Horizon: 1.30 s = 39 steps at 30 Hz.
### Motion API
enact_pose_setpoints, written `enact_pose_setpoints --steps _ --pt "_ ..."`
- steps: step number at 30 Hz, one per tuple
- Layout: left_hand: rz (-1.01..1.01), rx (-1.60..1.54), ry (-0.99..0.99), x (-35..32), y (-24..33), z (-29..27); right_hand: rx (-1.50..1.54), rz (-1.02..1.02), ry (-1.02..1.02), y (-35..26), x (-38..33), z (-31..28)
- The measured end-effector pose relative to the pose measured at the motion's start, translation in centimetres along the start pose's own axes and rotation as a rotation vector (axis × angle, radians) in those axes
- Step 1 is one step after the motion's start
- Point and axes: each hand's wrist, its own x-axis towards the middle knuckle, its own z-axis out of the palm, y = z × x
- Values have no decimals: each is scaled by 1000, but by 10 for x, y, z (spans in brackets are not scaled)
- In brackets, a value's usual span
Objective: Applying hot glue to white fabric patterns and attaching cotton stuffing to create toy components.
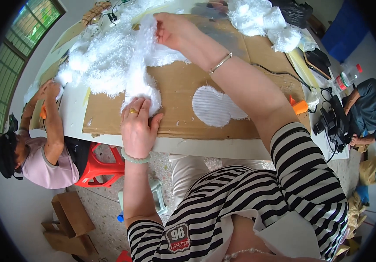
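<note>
White fluffy strip (140,65) is lying stretched over the cardboard sheet (175,94), the left hand (137,124) pressing its near end with flattened fingers, the right hand (172,29) pinching its far end.

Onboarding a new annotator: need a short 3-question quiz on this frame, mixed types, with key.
1. True or false: the left hand presses the near end of the white fluffy strip onto the cardboard sheet.
2. Multiple choice: the right hand is a) resting on the orange tool, b) gripping the strip's far end, c) off the table.
3. Fill in: the flat white ribbed piece lies on the ____.

Key: 1 true; 2 b; 3 cardboard.
</note>
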Motion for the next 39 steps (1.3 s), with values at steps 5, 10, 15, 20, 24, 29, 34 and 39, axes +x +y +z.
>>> enact_pose_setpoints --steps 5,10,15,20,24,29,34,39 --pt "-7 -20 4 0 -4 2 18 -388 -197 -51 46 -32" --pt "-20 -22 -3 1 -3 -2 104 -441 -27 -119 37 -52" --pt "-33 -88 -24 1 -7 -11 -460 -540 -38 -96 62 -77" --pt "-153 -181 48 -5 -18 -18 -1374 -707 -234 -9 33 -52" --pt "-191 -247 65 -3 -27 -17 -1715 -1134 -359 2 14 -38" --pt "-290 -428 111 -4 -31 -21 -1303 -430 -849 28 -64 9" --pt "-320 -446 175 10 -27 -25 -1234 -70 -917 38 -79 17" --pt "-241 -182 553 8 -18 -32 -1029 37 -746 45 -68 10"
